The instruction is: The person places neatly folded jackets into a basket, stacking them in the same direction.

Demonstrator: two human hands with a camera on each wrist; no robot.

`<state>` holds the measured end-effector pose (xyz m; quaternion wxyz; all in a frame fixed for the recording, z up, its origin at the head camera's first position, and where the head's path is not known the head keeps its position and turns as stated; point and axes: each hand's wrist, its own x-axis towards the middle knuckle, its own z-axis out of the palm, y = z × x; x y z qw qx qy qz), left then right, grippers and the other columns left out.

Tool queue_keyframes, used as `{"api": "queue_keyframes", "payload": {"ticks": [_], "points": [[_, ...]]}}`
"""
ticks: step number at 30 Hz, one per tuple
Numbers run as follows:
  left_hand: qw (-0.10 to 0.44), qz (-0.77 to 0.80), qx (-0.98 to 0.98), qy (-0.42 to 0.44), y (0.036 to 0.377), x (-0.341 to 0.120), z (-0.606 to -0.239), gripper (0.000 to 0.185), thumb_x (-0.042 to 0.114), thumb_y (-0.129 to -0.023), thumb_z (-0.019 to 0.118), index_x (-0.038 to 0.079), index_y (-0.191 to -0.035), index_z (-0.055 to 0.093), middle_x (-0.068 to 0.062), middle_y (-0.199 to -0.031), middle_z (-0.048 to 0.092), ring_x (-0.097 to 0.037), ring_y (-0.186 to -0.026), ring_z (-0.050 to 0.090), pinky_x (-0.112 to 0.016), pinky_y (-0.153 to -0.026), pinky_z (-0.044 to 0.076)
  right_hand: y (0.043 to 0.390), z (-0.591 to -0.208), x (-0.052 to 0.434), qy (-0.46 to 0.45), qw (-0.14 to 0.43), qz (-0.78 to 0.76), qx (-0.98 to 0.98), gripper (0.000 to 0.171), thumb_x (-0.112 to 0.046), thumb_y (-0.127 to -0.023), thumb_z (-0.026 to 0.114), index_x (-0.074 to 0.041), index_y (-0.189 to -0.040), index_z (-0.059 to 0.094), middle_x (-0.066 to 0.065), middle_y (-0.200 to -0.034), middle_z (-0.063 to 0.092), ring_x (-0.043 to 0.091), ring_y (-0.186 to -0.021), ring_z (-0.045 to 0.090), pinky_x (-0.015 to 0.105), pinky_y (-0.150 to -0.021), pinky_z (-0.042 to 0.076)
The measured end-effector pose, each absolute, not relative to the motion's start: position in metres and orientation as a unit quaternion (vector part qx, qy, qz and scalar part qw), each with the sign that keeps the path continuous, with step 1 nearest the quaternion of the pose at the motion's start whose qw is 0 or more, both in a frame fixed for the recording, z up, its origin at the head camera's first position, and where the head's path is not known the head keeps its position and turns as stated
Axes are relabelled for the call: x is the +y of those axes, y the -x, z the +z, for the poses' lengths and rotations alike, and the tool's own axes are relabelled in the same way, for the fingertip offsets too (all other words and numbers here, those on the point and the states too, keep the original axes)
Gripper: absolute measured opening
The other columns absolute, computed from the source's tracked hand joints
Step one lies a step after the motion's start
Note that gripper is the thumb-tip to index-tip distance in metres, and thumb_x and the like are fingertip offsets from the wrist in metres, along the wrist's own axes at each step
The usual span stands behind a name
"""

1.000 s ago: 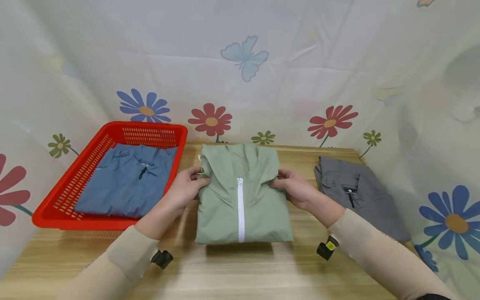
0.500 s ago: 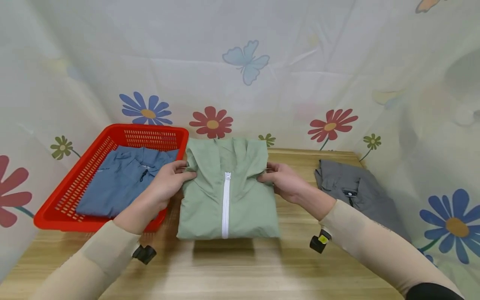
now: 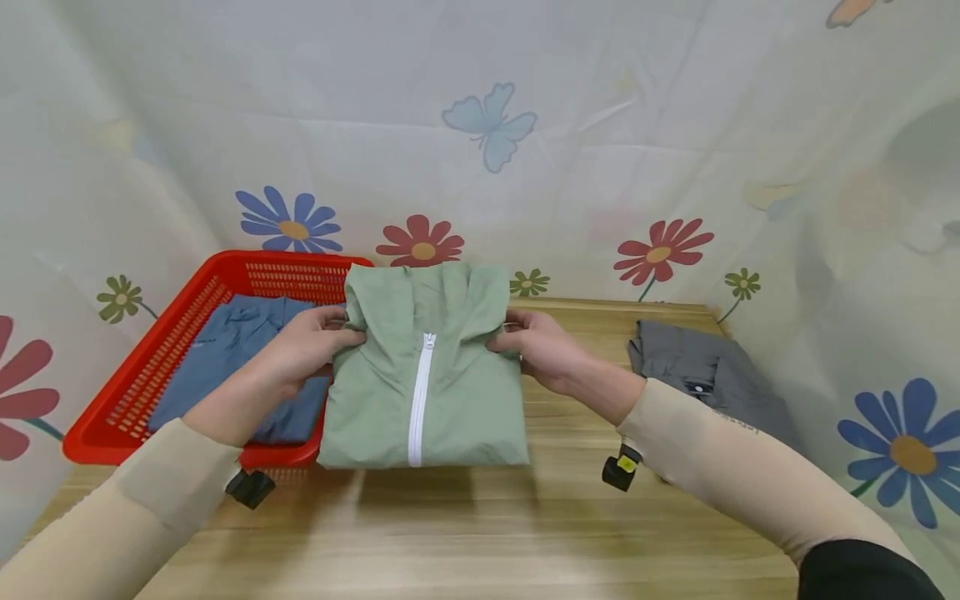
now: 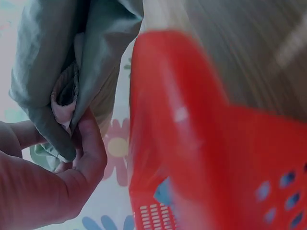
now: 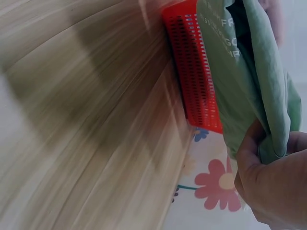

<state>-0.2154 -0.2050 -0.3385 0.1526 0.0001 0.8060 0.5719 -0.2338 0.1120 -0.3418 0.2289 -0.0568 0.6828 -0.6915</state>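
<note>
Clearly, both hands grip the folded green jacket (image 3: 423,375) by its sides: the left hand (image 3: 300,354) pinches the left edge and the right hand (image 3: 536,350) the right edge. The jacket hangs above the wooden table (image 3: 480,533), partly over the red basket (image 3: 150,358), where a blue garment (image 3: 232,367) lies. Only the head view shows the grey garment (image 3: 705,371) at the right. The right wrist view alone shows white letters (image 5: 229,36) on the jacket's underside.
</note>
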Motion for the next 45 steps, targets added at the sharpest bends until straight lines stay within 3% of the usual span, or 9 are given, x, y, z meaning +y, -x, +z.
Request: {"api": "queue_keyframes", "payload": {"ticks": [11, 17, 24, 33, 39, 45], "points": [[0.133, 0.527, 0.839, -0.009, 0.23, -0.226, -0.33, 0.058, 0.021, -0.104, 0.058, -0.004, -0.152, 0.038, -0.023, -0.138, 0.052, -0.02, -0.095, 0.067, -0.036, -0.081, 0.058, 0.242, -0.334, 0.087, 0.056, 0.212, -0.698, 0.682, 0.06, 0.005, -0.092, 0.063, 0.003, -0.149, 0.044, 0.017, -0.126, 0.056, 0.025, -0.109, 0.059, 0.037, -0.086, 0.055], [0.15, 0.503, 0.851, -0.018, 0.238, -0.244, -0.331, 0.06, 0.022, -0.105, 0.056, -0.007, -0.152, 0.033, -0.025, -0.141, 0.046, -0.026, -0.102, 0.063, -0.037, -0.082, 0.058, 0.245, -0.335, 0.07, 0.055, 0.217, -0.708, 0.67, 0.059, 0.007, -0.091, 0.063, 0.005, -0.147, 0.045, 0.016, -0.122, 0.058, 0.024, -0.105, 0.061, 0.036, -0.085, 0.056], [0.189, 0.481, 0.855, -0.05, 0.243, -0.267, -0.329, 0.066, 0.025, -0.103, 0.063, -0.007, -0.151, 0.031, -0.025, -0.141, 0.045, -0.037, -0.12, 0.051, -0.052, -0.095, 0.054, 0.249, -0.335, 0.058, 0.053, 0.22, -0.707, 0.669, 0.06, 0.006, -0.092, 0.063, 0.005, -0.149, 0.043, 0.017, -0.122, 0.058, 0.024, -0.104, 0.061, 0.041, -0.091, 0.054], [0.202, 0.473, 0.855, -0.069, 0.254, -0.295, -0.326, 0.067, 0.026, -0.103, 0.065, -0.003, -0.154, 0.031, -0.023, -0.14, 0.05, -0.032, -0.114, 0.057, -0.047, -0.09, 0.057, 0.258, -0.337, 0.038, 0.058, 0.232, -0.703, 0.67, 0.057, 0.005, -0.094, 0.063, 0.006, -0.147, 0.043, 0.016, -0.123, 0.056, 0.024, -0.103, 0.061, 0.038, -0.087, 0.055], [0.226, 0.486, 0.841, -0.075, 0.264, -0.318, -0.335, 0.071, 0.024, -0.102, 0.065, -0.002, -0.156, 0.027, -0.023, -0.141, 0.05, -0.03, -0.111, 0.061, -0.047, -0.089, 0.058, 0.265, -0.338, 0.022, 0.065, 0.236, -0.691, 0.68, 0.056, 0.003, -0.096, 0.062, 0.007, -0.148, 0.042, 0.016, -0.133, 0.054, 0.024, -0.108, 0.06, 0.04, -0.093, 0.054], [0.227, 0.474, 0.848, -0.07, 0.27, -0.334, -0.335, 0.074, 0.025, -0.102, 0.065, -0.003, -0.157, 0.024, -0.022, -0.14, 0.049, -0.03, -0.113, 0.059, -0.046, -0.09, 0.057, 0.269, -0.335, 0.008, 0.075, 0.236, -0.694, 0.676, 0.055, 0.002, -0.096, 0.062, 0.008, -0.147, 0.044, 0.014, -0.13, 0.055, 0.023, -0.105, 0.062, 0.039, -0.091, 0.056]]}}
